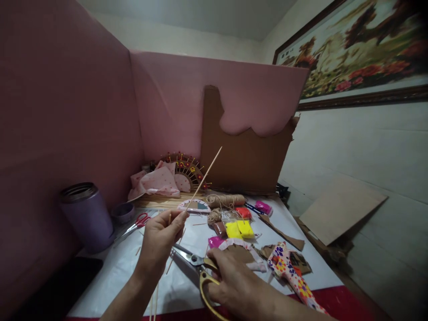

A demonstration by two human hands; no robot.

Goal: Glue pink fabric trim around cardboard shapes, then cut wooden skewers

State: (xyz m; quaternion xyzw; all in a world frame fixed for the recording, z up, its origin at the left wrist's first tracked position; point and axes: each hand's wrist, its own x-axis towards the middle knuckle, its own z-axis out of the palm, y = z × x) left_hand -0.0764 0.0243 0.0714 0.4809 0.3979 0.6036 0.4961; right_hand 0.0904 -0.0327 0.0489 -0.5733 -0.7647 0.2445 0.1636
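Note:
A thin wooden skewer point(207, 171) slants up to the right, pinched between the thumb and fingers of my left hand point(163, 232). In my right hand point(234, 276) is a pair of scissors point(200, 263) with gold-coloured handles. Its metal blades point up and left, their tips close by my left hand and partly hidden behind it. Just beyond my right hand lies a curved cardboard piece point(239, 255) edged with pale pink fabric. More thin sticks point(154, 303) lie on the white table cover point(117, 281) below my left hand.
On the left stand a purple tumbler point(87, 218) and red-handled scissors point(142, 219). Yellow packets point(240, 229), a twine roll point(225, 200) and a floral fabric strip point(290, 272) lie centre and right. A decorated half-round piece point(187, 167) and a cardboard panel point(244, 160) stand behind.

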